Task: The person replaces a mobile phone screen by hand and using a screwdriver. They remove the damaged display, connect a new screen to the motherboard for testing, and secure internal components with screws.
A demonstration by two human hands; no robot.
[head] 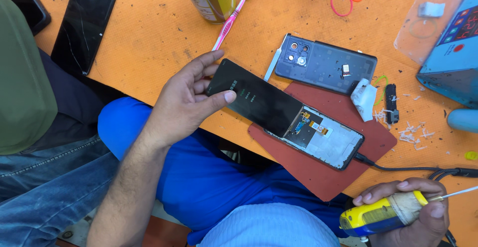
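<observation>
Currently | my left hand (186, 102) loosely pinches black screen panel (254, 100), lifted off phone frame (323, 137) on red mat (323, 177) | right hand (408, 209) gripping yellow tool (381, 214) | back cover (326, 65) already off; reassembly left, I judge

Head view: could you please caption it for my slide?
Left hand lifts a dark screen panel off an opened phone; right hand grips a yellow-handled tool.
</observation>
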